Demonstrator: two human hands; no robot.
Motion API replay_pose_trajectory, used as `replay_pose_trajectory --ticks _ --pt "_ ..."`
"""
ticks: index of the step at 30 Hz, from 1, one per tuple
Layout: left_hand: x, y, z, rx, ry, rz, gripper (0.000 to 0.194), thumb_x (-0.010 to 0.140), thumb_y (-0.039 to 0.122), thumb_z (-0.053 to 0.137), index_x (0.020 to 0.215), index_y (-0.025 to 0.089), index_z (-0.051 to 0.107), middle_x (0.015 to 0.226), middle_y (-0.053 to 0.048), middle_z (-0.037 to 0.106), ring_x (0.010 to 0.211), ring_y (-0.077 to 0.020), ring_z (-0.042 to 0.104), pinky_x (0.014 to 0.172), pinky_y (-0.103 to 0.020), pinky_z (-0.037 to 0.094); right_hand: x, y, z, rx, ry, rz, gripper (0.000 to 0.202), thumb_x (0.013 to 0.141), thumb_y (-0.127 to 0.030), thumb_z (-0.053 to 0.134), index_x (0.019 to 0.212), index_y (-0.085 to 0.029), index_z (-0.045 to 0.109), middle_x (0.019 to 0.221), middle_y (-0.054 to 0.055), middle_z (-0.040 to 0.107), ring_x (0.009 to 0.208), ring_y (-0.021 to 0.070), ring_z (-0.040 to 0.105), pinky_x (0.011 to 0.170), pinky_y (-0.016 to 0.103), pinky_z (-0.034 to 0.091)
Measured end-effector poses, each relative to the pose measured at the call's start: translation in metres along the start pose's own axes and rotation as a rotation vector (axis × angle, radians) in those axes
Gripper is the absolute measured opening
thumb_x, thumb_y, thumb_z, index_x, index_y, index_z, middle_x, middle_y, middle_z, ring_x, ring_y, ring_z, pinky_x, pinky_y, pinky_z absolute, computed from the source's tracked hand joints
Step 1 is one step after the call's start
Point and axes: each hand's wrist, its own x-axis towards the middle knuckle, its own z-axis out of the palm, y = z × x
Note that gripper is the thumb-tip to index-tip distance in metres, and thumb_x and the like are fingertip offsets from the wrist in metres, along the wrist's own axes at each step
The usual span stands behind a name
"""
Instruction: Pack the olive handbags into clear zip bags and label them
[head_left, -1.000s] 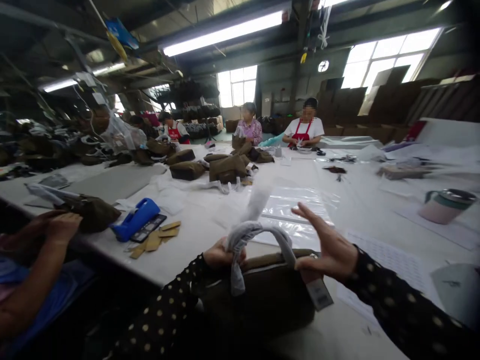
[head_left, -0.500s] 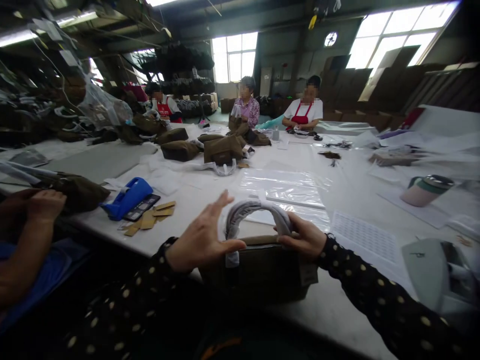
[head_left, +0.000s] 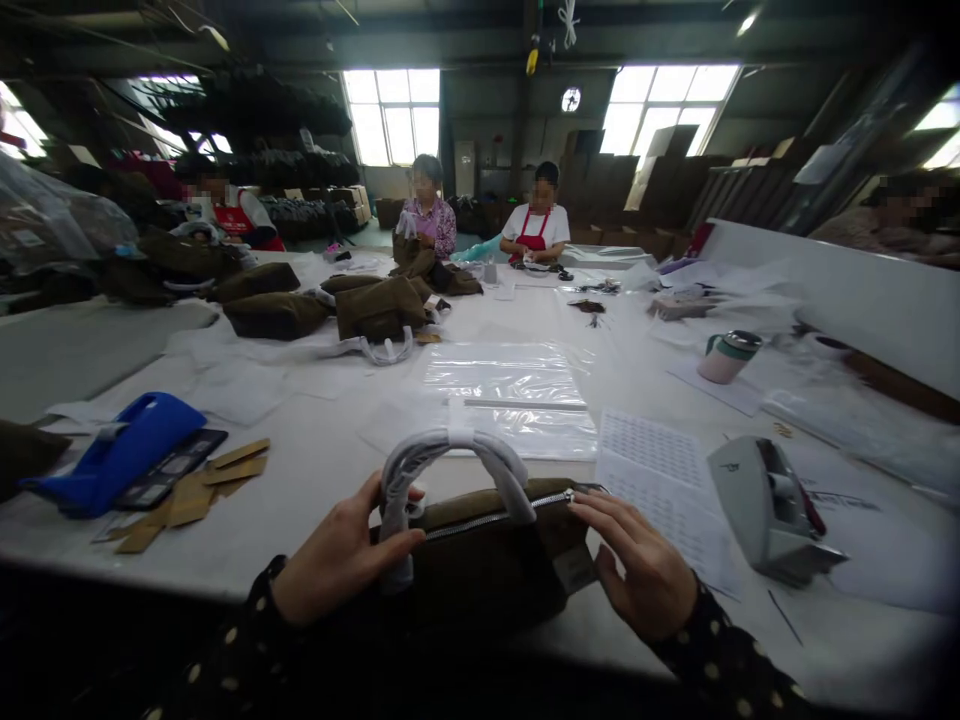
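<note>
at the table (head_left: 300, 455), left hand (head_left: 334, 555) grips a bag (head_left: 484, 575) (handles (head_left: 491, 455) wrapped); right hand (head_left: 646, 570), half-open, touches its zipper (head_left: 476, 523).

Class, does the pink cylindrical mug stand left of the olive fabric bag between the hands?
No, the pink cylindrical mug stands right of that olive fabric bag.

I'm in what's pretty clearly a factory workshop lol: long shared white worktable (head_left: 322, 430), piles of brown bags (head_left: 379, 308), clear plastic sheets (head_left: 502, 370) and a blue tape dispenser (head_left: 139, 440) near me, co-workers in red aprons (head_left: 532, 238) across from me, plus loaded racks (head_left: 300, 210) and big windows (head_left: 394, 118) along the back
</note>
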Motion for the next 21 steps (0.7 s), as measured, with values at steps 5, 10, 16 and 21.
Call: replay_pose_trajectory --ticks 5,10,16,21 --pt "-0.007 -0.004 -0.001 0.011 -0.052 -0.003 0.044 0.074 0.042 0.059 0.113 0.023 0.049 0.108 -0.006 0.063 0.095 -0.0241 0.060 0.084 -0.037 0.047 0.022 0.011 -0.041 0.140 -0.148 0.142 0.031 0.078 -0.012 0.045 0.107 -0.024 0.044 0.076 -0.003 0.061 0.060 0.0098 0.056 0.059 0.022 0.049" --pt "-0.008 -0.011 0.003 -0.019 -0.015 -0.010 0.046 0.074 0.042 0.059 0.115 0.024 0.050 0.110 -0.006 0.062 0.097 -0.0249 0.060 0.085 -0.036 0.047 -0.014 -0.016 0.009 0.146 -0.089 0.563 0.049 0.060 -0.041 0.069 0.093 -0.022 0.039 0.065 -0.005 0.056 0.051 0.0129 0.053 0.048 0.026 0.046" --pt "-0.009 -0.008 0.000 0.031 -0.062 -0.074 0.067 0.064 0.038 0.068 0.124 0.023 0.042 0.118 -0.007 0.058 0.105 -0.0274 0.056 0.090 -0.040 0.045 -0.052 -0.038 0.042 0.312 -0.030 0.888 0.035 0.070 -0.042 0.059 0.096 -0.021 0.049 0.081 0.002 0.065 0.072 0.0195 0.062 0.063 0.031 0.049" --pt "-0.017 -0.014 -0.005 0.044 -0.172 -0.032 0.078 0.058 0.031 0.072 0.128 0.028 0.037 0.125 -0.005 0.054 0.113 -0.0285 0.051 0.096 -0.041 0.041 -0.025 -0.008 -0.030 0.447 -0.232 0.647 0.016 0.076 -0.039 0.058 0.081 -0.024 0.060 0.069 -0.001 0.063 0.061 0.0154 0.059 0.056 0.026 0.048"
